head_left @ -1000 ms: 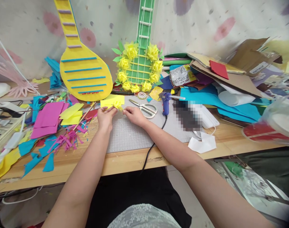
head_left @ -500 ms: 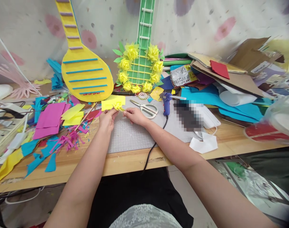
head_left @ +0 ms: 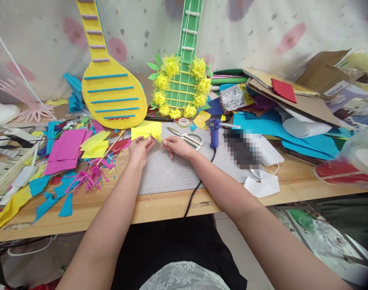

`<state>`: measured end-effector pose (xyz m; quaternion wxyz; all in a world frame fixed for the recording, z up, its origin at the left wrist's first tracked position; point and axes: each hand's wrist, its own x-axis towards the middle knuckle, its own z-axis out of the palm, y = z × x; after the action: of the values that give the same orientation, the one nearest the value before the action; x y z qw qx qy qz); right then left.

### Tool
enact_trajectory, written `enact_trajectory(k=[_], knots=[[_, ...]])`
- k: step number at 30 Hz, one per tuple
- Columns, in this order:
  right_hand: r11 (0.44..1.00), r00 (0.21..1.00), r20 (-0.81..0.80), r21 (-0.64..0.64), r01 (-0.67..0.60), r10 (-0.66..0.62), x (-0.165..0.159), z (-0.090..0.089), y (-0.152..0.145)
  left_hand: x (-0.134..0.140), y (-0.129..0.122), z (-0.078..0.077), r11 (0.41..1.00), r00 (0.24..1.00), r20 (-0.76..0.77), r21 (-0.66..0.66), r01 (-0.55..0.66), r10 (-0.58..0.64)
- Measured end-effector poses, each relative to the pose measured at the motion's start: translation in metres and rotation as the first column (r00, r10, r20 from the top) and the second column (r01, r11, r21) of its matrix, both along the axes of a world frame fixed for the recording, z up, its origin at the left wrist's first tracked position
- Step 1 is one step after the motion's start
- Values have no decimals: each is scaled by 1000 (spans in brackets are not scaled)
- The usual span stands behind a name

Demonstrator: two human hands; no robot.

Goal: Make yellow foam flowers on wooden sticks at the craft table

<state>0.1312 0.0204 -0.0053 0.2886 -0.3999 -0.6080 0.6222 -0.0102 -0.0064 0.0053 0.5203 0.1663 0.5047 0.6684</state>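
A small yellow paper flower (head_left: 155, 134) is pinched in the fingers of my left hand (head_left: 138, 150), above the grey cutting mat (head_left: 162, 173). Close on its right, my right hand (head_left: 175, 146) has thumb and forefinger pressed together at the flower's edge, apparently on a petal. Just behind the flower lie sheets of yellow paper (head_left: 141, 129). Scissors (head_left: 191, 139) rest on the mat behind my right hand, partly covered by it. A blue glue gun (head_left: 214, 133) stands to their right, its black cord crossing the mat.
At the back lean a yellow paper lute (head_left: 114, 94) and a green one (head_left: 184, 86) ringed with yellow flowers. Magenta paper (head_left: 66, 151) and scraps cover the left side. Blue sheets (head_left: 304, 139), cardboard and a plastic tub (head_left: 350, 161) crowd the right. A white mask (head_left: 270, 149) lies nearby.
The view has shifted slightly, so the scene sits a little to the right. My right fingers have moved slightly apart from the left hand while both stay at the flower.
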Motion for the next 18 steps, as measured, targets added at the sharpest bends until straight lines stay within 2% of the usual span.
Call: enact_trajectory(k=[7, 18], knots=[[1000, 999, -35, 0, -23, 23, 2, -1, 1, 0, 2, -1, 1000, 1000, -21, 3, -10, 10], [991, 987, -127, -88, -106, 94, 8, 8, -2, 0, 1, -5, 999, 1000, -11, 28, -23, 23]])
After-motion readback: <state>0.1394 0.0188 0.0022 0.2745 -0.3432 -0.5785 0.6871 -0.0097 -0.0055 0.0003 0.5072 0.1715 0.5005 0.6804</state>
